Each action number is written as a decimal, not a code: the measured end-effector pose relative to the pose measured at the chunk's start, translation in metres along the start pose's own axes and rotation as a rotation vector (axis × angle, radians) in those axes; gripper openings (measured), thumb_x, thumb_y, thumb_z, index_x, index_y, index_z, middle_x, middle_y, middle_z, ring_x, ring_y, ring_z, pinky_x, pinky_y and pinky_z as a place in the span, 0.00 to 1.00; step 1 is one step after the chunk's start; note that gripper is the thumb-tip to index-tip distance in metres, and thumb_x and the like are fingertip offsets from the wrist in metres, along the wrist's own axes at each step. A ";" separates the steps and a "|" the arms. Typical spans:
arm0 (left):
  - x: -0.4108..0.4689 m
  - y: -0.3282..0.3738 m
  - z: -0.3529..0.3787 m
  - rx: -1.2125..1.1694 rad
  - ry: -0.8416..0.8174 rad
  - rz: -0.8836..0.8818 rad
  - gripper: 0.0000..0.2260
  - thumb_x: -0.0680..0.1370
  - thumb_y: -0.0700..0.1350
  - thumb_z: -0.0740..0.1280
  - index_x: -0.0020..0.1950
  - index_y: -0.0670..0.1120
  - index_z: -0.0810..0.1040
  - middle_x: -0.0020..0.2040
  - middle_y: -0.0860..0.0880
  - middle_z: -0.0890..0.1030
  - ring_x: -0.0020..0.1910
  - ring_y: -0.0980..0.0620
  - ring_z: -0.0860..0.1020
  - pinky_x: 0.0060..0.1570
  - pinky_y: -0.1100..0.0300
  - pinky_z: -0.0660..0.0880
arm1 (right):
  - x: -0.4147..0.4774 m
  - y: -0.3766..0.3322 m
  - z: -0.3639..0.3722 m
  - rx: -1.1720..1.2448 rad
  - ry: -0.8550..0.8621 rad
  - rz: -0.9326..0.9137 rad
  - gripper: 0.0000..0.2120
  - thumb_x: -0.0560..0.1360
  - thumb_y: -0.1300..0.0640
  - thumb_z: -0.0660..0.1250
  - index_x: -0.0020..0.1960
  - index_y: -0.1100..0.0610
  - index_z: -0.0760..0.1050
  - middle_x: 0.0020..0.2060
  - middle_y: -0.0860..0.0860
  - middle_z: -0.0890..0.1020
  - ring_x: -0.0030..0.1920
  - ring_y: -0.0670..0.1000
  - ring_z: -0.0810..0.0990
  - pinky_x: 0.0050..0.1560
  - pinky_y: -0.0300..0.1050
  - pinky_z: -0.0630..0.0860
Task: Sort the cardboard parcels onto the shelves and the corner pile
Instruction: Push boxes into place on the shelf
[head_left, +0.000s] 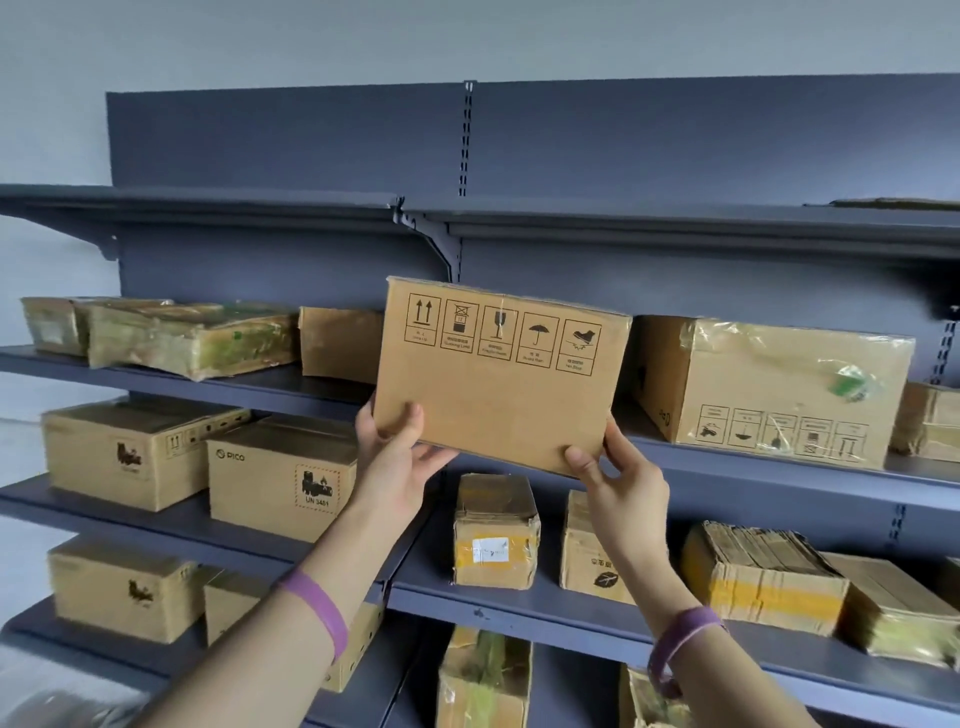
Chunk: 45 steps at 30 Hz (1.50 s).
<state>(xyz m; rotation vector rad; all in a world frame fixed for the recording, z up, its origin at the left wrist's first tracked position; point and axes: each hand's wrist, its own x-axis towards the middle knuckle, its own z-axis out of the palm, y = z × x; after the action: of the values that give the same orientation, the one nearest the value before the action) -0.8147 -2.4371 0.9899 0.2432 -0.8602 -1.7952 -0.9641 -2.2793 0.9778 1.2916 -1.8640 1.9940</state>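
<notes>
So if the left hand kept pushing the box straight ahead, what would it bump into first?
Probably nothing at first. The left hand and right hand aim the held box at the shelf gap between the plain box and the big taped box. The grey back panel likely comes first, though depth is unclear.

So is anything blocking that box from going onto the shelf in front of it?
Nothing visible blocks it. The held box, gripped by the left hand and right hand, faces a gap between the small box and the large taped box. The fit looks tight.
</notes>
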 end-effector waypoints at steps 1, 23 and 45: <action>-0.009 0.001 0.001 0.001 0.014 0.009 0.18 0.81 0.39 0.64 0.69 0.52 0.69 0.64 0.45 0.77 0.59 0.42 0.79 0.43 0.45 0.83 | -0.006 -0.004 -0.007 0.009 -0.014 -0.010 0.30 0.75 0.51 0.71 0.75 0.52 0.67 0.65 0.47 0.79 0.64 0.43 0.76 0.66 0.40 0.72; -0.141 0.059 -0.040 0.140 0.060 -0.010 0.22 0.82 0.51 0.59 0.74 0.42 0.68 0.54 0.42 0.84 0.48 0.47 0.85 0.39 0.56 0.82 | -0.013 -0.004 -0.100 0.419 -0.165 0.327 0.42 0.68 0.33 0.67 0.77 0.47 0.61 0.67 0.50 0.73 0.65 0.54 0.73 0.66 0.61 0.71; -0.139 0.139 -0.023 0.673 0.029 -0.098 0.30 0.72 0.73 0.62 0.63 0.53 0.80 0.51 0.43 0.85 0.55 0.42 0.79 0.58 0.46 0.73 | -0.065 0.000 -0.068 0.476 -0.086 0.164 0.32 0.50 0.36 0.83 0.48 0.42 0.73 0.52 0.46 0.84 0.56 0.51 0.83 0.55 0.58 0.80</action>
<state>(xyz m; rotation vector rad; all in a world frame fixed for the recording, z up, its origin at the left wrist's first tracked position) -0.6436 -2.3464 1.0319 0.7498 -1.4327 -1.5294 -0.9565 -2.1917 0.9448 1.3826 -1.6309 2.6234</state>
